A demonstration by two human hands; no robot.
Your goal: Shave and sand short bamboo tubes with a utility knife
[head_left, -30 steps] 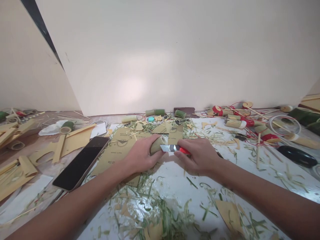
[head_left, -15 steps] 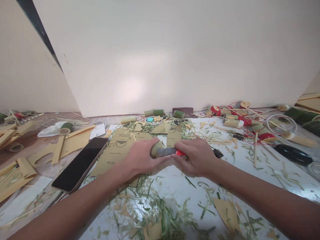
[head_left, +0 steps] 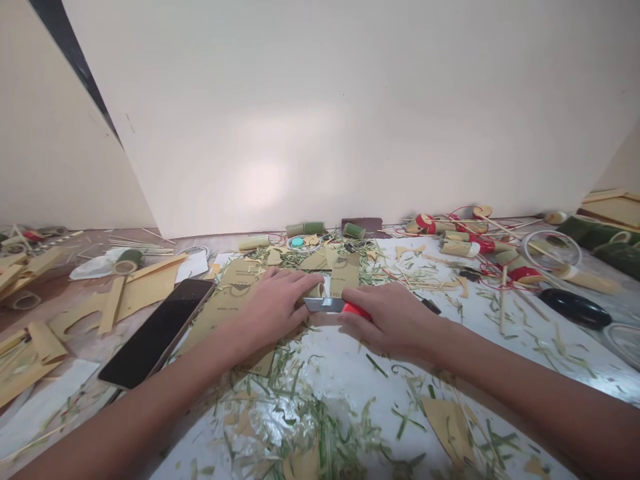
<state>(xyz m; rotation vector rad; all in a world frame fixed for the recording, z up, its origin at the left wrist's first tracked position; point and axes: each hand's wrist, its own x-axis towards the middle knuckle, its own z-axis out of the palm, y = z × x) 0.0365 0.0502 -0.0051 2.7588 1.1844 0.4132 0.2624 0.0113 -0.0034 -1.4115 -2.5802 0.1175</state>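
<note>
While the bamboo piece sits over mid-surface, mostly hidden, axis unclear, the knife lies sideways at its near side, blade pointing left. Left hand curls round bamboo, right hand clenches red handle; phone left, shavings nearer, white panel behind.

A utility knife, green shavings, sandpaper and cut bamboo pieces show a craft workspace.

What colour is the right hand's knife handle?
The knife handle is red where visible; head view shows it.
</note>
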